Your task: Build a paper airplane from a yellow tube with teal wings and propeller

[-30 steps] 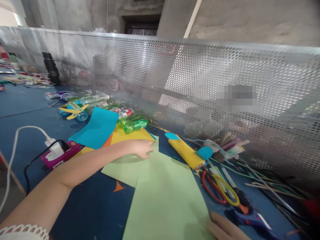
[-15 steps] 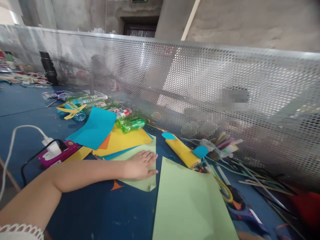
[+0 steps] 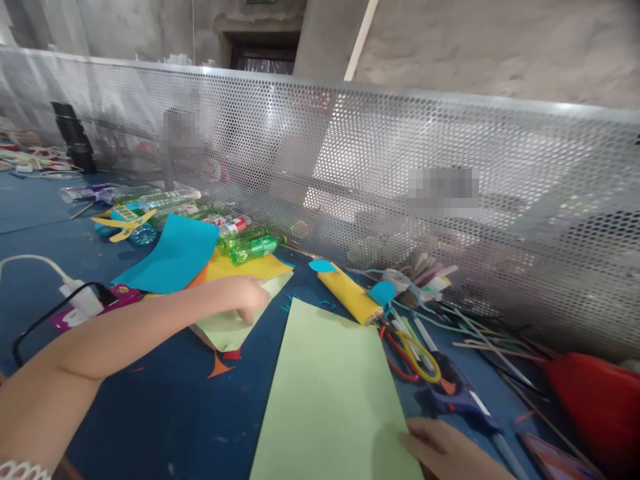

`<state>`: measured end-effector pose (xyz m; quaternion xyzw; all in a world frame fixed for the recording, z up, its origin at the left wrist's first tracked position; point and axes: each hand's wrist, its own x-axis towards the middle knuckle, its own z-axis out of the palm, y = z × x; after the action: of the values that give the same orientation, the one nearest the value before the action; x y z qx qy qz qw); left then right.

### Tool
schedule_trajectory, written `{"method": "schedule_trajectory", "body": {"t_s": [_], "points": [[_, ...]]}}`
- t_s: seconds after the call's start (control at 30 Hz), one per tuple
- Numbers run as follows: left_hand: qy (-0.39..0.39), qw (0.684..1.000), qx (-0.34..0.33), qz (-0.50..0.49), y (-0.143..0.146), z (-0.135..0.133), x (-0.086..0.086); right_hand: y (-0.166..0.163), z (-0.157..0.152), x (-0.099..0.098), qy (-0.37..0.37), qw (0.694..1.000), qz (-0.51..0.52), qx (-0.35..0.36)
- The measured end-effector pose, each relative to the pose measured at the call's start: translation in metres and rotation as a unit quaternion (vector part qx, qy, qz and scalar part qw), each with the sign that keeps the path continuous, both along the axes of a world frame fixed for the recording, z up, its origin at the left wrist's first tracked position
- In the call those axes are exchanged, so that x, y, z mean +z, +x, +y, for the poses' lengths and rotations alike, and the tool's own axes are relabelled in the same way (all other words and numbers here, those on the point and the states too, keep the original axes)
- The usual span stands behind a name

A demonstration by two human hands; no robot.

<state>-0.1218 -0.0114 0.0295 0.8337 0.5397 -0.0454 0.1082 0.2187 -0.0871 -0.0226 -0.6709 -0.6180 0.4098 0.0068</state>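
Observation:
My left hand [image 3: 251,299] is over a smaller piece of light green paper [image 3: 225,330] on the left, its fingers bent down and pinching the paper. That piece lies partly over yellow paper [image 3: 247,267] and beside a blue sheet [image 3: 175,253]. My right hand [image 3: 445,447] grips the right edge of a large light green paper sheet [image 3: 325,393], thumb on top and other fingers partly hidden. Beyond the large sheet rests a yellow paper-wrapped roll [image 3: 350,295] with blue paper pieces on its ends. An orange paper scrap [image 3: 219,366] is near the smaller piece.
Scissors with yellow handles [image 3: 425,363] and a blue glue gun [image 3: 460,400] lie on the right, near a red object [image 3: 595,393]. Several plastic bottles [image 3: 255,249] line the perforated metal divider [image 3: 380,153]. A purple power strip [image 3: 123,293] with cables is at left.
My left hand has gone from lying flat on the smaller green paper to bent fingers, shifting that paper left. My right hand has come into fuller view at the large sheet's edge.

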Motion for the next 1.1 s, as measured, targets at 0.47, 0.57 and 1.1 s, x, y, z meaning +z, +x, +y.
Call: {"method": "schedule_trajectory", "body": {"t_s": [0.47,0.57,1.1], "points": [[0.114,0.95,-0.27,-0.107,0.087,-0.075,-0.038,-0.002,0.0,-0.005,0.098,0.994,0.013,-0.035],[0.12,0.936,-0.324,-0.072,0.095,-0.101,-0.041,-0.003,0.0,-0.007,0.121,0.992,0.015,-0.044],[0.333,0.827,-0.452,-0.029,0.094,-0.116,-0.052,0.006,-0.031,0.04,0.103,0.951,0.052,0.286]]}}
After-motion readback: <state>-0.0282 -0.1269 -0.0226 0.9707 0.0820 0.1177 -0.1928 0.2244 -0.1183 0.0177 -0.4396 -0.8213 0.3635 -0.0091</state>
